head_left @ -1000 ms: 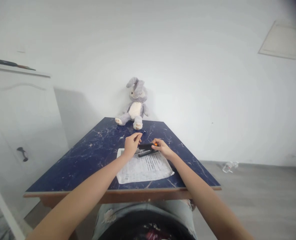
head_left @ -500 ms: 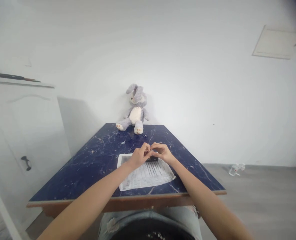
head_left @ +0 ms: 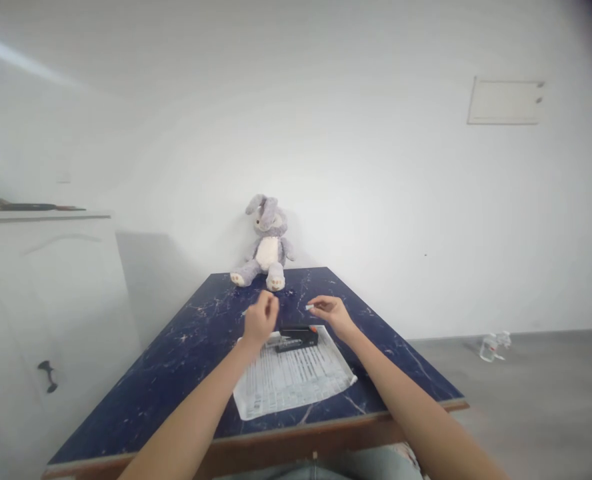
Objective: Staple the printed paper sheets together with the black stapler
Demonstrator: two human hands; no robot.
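Note:
A black stapler with a bit of orange at its right end lies on a printed sheet of paper near the front of the table. Above and beyond the stapler's right end, my right hand pinches a small white piece between thumb and fingers; its kind is too small to tell. My left hand is to the left of the stapler, over the paper's far left corner. Its fingers are curled closed, and whatever they may hold is hidden.
A grey plush rabbit sits at the far end of the dark blue marbled table, against the white wall. To the left is a white cabinet with brushes on top. A clear bottle lies on the floor at right.
My hands were together over the stapler; they have parted, left hand to the left and right hand slightly right with the small white piece. The stapler now shows fully. The camera view has tilted up.

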